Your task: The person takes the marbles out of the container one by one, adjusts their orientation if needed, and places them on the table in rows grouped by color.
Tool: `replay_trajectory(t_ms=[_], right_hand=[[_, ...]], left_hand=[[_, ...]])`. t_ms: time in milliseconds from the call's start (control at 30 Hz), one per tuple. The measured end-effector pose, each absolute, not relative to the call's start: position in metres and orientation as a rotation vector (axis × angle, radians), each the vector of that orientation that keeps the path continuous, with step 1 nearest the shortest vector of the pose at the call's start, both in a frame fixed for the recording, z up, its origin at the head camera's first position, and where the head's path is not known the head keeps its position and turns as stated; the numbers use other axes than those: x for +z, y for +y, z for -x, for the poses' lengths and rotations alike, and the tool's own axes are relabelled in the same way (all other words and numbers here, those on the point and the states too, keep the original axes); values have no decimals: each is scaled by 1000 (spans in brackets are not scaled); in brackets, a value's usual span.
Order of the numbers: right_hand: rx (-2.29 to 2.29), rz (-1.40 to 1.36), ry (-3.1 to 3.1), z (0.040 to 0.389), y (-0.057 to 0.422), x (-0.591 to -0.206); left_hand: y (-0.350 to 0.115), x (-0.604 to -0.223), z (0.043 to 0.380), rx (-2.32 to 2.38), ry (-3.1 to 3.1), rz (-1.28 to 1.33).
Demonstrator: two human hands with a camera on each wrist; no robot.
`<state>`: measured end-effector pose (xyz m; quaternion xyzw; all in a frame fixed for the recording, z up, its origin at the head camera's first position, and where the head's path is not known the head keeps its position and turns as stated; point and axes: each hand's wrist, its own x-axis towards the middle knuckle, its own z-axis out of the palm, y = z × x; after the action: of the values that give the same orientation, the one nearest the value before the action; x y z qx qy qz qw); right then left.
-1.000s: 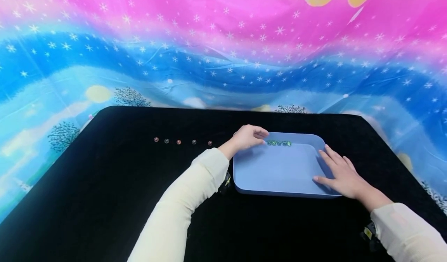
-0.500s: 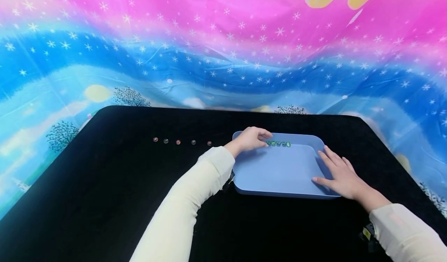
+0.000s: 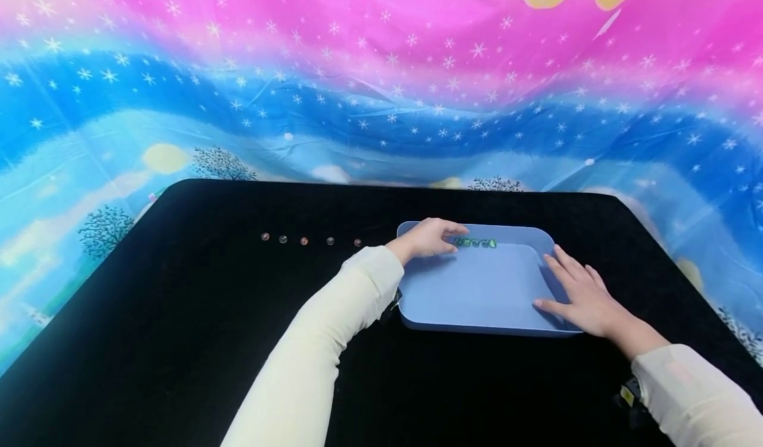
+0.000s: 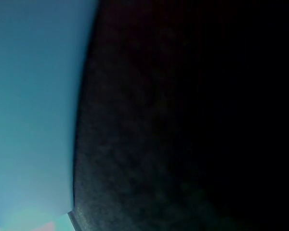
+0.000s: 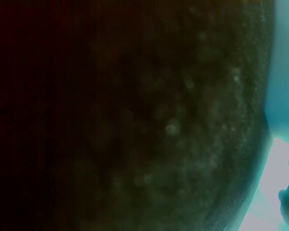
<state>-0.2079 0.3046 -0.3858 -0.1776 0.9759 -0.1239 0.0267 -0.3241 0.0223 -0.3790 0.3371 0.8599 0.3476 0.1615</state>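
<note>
A shallow blue tray (image 3: 477,288) lies on the black table. Along its far inner wall, several small green marbles (image 3: 475,243) sit in a tight row. My left hand (image 3: 424,238) reaches over the tray's far left corner, its thumb and fingers bent around the left end of that row with a gap between them. Whether its fingertips touch a marble is too small to tell. Spread over the tray's right side, my right hand (image 3: 584,300) has its fingers at the rim and its thumb inside. Neither wrist view plainly shows a hand's grip; the left one has the blurred blue tray wall (image 4: 33,106).
Left of the tray, several small round reddish and clear marbles (image 3: 304,241) lie spaced out in a line on the black tablecloth (image 3: 179,314). Behind the table's far edge hangs a pink and blue backdrop (image 3: 357,76) with snowflakes.
My left hand has shifted slightly right, closer over the left end of the green marble row. My right hand and the tray have stayed in place.
</note>
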Motion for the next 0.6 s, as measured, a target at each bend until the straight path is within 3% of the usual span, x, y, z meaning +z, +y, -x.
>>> replay_trajectory(t_ms=[600], right_hand=[[-386, 561, 3027, 208, 304, -386]], left_hand=[[28, -380, 324, 587, 2573, -1149]])
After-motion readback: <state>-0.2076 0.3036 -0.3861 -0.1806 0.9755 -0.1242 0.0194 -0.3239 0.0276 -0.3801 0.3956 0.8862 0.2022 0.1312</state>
